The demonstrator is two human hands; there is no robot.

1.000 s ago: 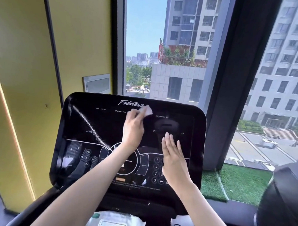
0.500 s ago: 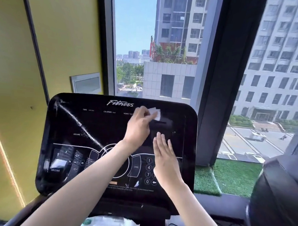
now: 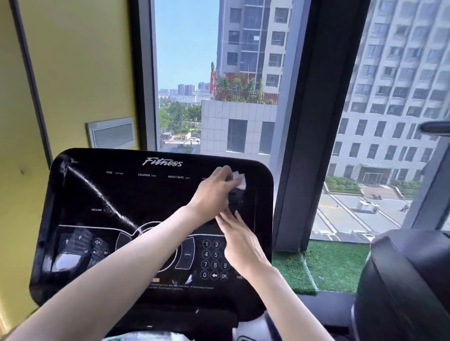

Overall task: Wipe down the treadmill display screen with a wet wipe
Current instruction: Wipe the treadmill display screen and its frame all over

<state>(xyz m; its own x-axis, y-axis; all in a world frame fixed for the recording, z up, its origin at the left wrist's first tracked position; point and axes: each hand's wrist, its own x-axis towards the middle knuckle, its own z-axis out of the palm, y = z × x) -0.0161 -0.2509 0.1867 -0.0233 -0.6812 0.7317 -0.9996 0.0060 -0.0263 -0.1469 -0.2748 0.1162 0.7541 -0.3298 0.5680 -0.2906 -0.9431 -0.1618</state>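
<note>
Pinching the wipe [image 3: 239, 182] in our left hand [image 3: 213, 193] near the top right edge of the screen [image 3: 131, 197], our right hand [image 3: 241, 243] flat below it, bare screen leftward.

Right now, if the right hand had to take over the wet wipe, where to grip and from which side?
Probably the free white corner of the wet wipe sticking out past the fingertips of the left hand, coming from the right. The left hand covers the rest from the left; the right hand rests flat on the display screen just below.
</note>
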